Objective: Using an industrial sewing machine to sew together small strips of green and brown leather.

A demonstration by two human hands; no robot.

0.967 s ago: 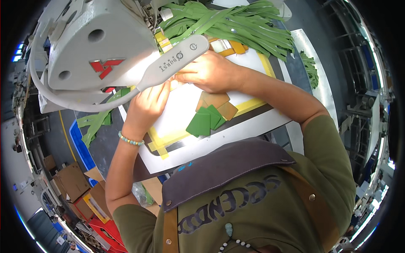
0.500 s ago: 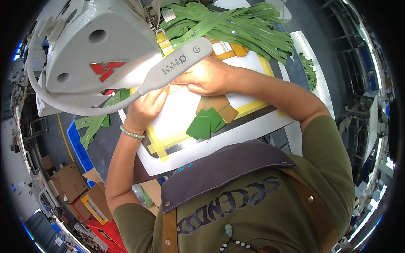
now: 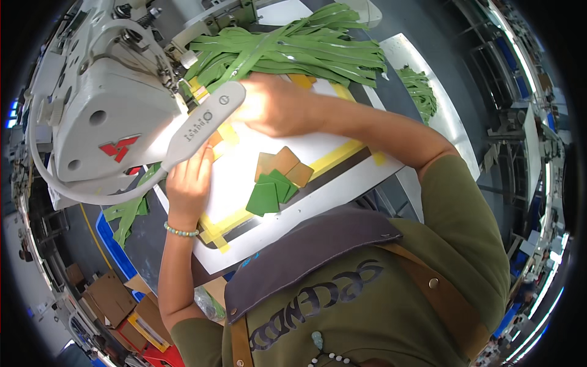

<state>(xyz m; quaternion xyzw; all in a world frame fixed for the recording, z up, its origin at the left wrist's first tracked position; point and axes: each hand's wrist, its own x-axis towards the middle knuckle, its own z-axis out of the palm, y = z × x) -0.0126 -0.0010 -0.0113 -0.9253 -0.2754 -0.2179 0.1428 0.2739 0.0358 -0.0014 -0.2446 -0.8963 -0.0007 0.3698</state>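
Observation:
My left hand [image 3: 191, 183] lies on the white work surface [image 3: 235, 183] beside the sewing machine [image 3: 98, 119]. Its fingers are stretched out, with the tips close to a small tan piece near the lamp. My right hand [image 3: 278, 107] is over the far part of the surface, smeared by motion. The grey lamp head [image 3: 205, 122] and glare hide its fingertips, so whether it holds anything does not show. Between my forearms lie several green square patches [image 3: 264, 194] and several tan ones [image 3: 285, 160], overlapping in a loose cluster.
Long green zipper strips [image 3: 293, 55] are heaped beyond my right hand, and more green strips [image 3: 128, 223] hang at the left. Yellow tape [image 3: 336, 160] borders the white surface. A blue bin [image 3: 116, 244] and cardboard boxes [image 3: 109, 298] stand at lower left.
My right hand has drawn apart from my left hand, and the left fingers have straightened. The whole view has shifted, showing more of the machine's far side.

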